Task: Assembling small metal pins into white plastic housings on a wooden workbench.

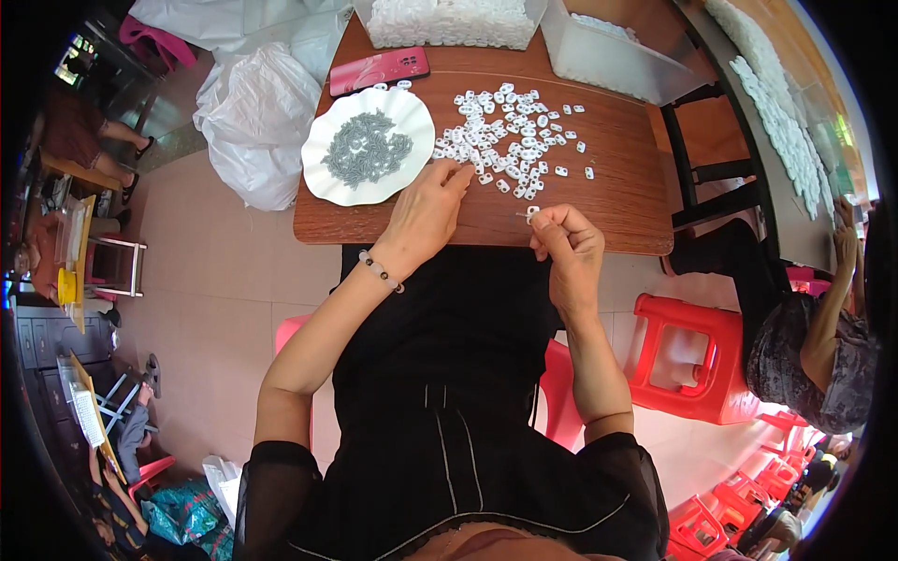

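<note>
My right hand is raised over the table's near edge, thumb and forefinger pinched on a small white plastic piece with dark holes. A thin grey pin-like bit sticks out leftward beside it. My left hand rests between the plate and the pile, fingers curled down, their tips at the edge of the loose white pieces. Whatever those tips hold is hidden. Left of that hand sits a white wavy-rimmed plate bearing many small grey slender parts.
A red phone lies behind the plate on the brown wooden table. Bins of white pieces, a clear one and a translucent one, stand at the back. White sacks are at left, a red stool at right. Other people sit around.
</note>
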`<state>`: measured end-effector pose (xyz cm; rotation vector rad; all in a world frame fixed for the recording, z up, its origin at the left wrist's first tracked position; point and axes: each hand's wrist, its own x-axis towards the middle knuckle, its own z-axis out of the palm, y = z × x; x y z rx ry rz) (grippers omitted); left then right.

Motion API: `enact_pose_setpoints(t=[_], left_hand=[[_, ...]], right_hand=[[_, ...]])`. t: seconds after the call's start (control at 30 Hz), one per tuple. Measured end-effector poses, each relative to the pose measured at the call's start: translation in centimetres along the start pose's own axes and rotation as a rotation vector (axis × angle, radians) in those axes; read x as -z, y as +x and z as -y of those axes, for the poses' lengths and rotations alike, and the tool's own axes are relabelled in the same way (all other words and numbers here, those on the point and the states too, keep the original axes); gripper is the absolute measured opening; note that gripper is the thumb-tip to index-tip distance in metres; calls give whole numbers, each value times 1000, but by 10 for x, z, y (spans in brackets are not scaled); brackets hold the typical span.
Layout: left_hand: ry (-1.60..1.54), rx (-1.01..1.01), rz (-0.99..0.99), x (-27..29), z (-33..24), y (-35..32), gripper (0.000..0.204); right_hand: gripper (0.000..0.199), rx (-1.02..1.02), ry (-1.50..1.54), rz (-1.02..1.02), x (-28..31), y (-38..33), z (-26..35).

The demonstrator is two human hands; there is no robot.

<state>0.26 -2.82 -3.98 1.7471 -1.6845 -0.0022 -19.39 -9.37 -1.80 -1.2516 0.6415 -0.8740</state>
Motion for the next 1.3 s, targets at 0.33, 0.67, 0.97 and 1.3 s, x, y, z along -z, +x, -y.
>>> enact_pose_setpoints(t=[0.33,0.67,0.97,1.3], left_hand=[[186,-30,78,-13,10,10,13],[164,-94,55,-17,10,16,9],[-1217,732,194,4,-16,10,29],[-1420,837,239,14,-30,0,31]], right_hand=[[12,-1,45,-11,7,6,2],[11,-48,42,-1,6,9,-4],[11,-93,-5,-8,4,8,-5],[12,-125,13,22,5,7,-6]])
